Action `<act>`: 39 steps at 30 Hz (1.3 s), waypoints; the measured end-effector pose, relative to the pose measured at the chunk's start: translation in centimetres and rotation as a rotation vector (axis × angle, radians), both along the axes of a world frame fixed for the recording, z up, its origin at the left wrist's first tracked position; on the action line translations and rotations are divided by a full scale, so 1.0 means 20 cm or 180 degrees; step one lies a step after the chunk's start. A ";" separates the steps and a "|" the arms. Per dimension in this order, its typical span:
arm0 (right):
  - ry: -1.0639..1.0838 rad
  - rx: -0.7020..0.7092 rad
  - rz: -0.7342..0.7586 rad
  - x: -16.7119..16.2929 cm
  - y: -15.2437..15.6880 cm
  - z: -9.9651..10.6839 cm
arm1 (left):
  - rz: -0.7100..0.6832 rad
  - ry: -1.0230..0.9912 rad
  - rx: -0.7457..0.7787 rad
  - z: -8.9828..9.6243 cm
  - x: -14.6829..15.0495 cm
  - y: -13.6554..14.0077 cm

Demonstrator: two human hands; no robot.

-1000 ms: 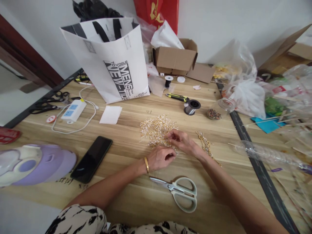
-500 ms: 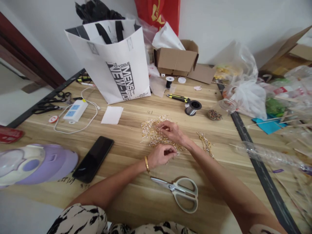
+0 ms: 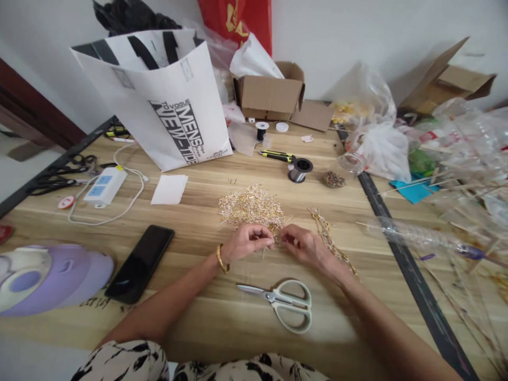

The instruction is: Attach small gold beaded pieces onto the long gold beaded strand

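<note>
A pile of small gold and clear bead pieces (image 3: 252, 205) lies spread on the wooden table. At its near edge my left hand (image 3: 248, 242), with a gold bangle (image 3: 223, 259) on the wrist, is pinched closed; a thin strand hangs below its fingertips, too small to name. Close beside it, my right hand (image 3: 305, 247) has thumb and fingers pressed together, almost touching the left fingertips. Whatever it pinches is too fine to make out. Strung gold beaded strands (image 3: 331, 241) lie just right of it. Nearer me rest scissors (image 3: 278, 301) with pale handles.
Left stand a phone (image 3: 140, 263), a lilac bottle (image 3: 59, 278) and a power strip (image 3: 105, 186). Behind are a white bag (image 3: 190, 116), a cardboard box (image 3: 270, 95), a wire spool (image 3: 300, 170) and a cutter knife (image 3: 277, 155). Plastic bags (image 3: 384, 153) crowd the right.
My right hand has drawn back from the pile toward me and now meets the left fingertips. The left hand has shifted slightly up in view, and the camera has turned a little right.
</note>
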State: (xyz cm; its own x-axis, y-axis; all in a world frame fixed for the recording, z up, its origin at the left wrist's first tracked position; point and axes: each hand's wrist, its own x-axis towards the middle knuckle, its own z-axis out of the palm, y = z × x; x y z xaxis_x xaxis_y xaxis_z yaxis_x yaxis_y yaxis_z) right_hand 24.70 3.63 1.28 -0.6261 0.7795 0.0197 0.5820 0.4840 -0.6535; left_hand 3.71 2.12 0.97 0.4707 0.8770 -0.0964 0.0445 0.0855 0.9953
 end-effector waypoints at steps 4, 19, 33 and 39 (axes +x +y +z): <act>-0.1009 0.0645 0.0209 -0.01 -0.05 -0.02 | -0.0414 -0.0124 0.0159 0.07 -0.04 0.02; -0.1013 0.0990 0.0119 0.01 -0.01 0.00 | -0.0021 0.0225 -0.0226 0.19 -0.13 0.03; 0.0529 0.0515 0.0365 -0.05 -0.22 -0.07 | -0.0163 0.0663 -0.0385 -0.03 0.02 -0.10; 0.0666 0.0459 0.0099 -0.06 -0.22 -0.13 | -0.0115 0.0538 -0.0493 -0.05 0.04 -0.10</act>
State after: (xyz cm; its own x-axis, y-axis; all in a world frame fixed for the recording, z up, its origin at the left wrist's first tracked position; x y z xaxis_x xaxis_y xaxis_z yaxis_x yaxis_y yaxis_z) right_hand 23.56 -0.80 -1.28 -0.6203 0.7396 0.2610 0.4248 0.5966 -0.6810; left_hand 4.43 0.03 0.04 0.4673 0.8285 -0.3086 0.2154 0.2319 0.9486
